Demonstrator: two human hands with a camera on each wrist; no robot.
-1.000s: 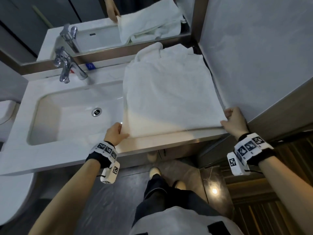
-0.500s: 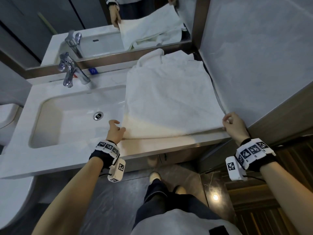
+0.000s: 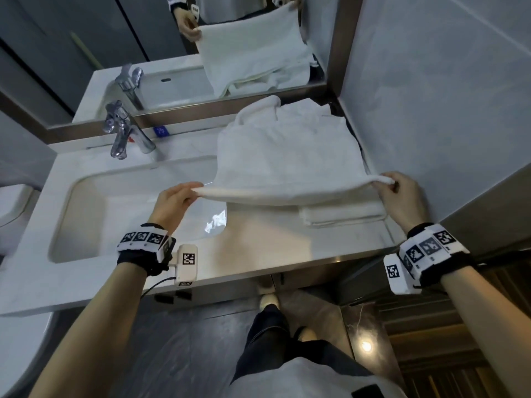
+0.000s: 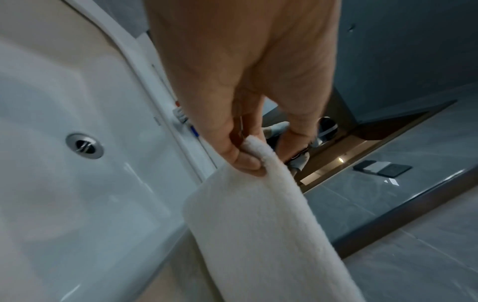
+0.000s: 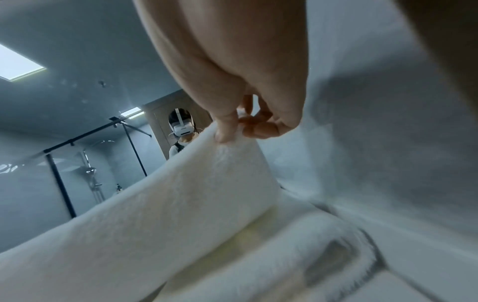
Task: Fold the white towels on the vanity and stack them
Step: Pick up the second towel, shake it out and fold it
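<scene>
A large white towel [image 3: 284,156] is spread over the right side of the vanity counter [image 3: 258,248], its near edge lifted off the surface. My left hand [image 3: 175,201] pinches the towel's near left corner [image 4: 261,155] above the basin's right edge. My right hand [image 3: 399,193] pinches the near right corner [image 5: 232,130] close to the side wall. Under the raised edge lies a folded white towel [image 3: 342,215], also seen in the right wrist view [image 5: 297,255]. The far end of the large towel is bunched against the mirror.
A white basin [image 3: 120,208] with a drain fills the counter's left half, with a chrome faucet [image 3: 123,130] behind it. A mirror [image 3: 172,53] runs along the back. A grey wall [image 3: 431,96] stands tight on the right. A toilet [image 3: 11,202] sits at far left.
Both hands have raised the towel's near edge off the counter and carried it away from the front edge, uncovering the folded towel beneath.
</scene>
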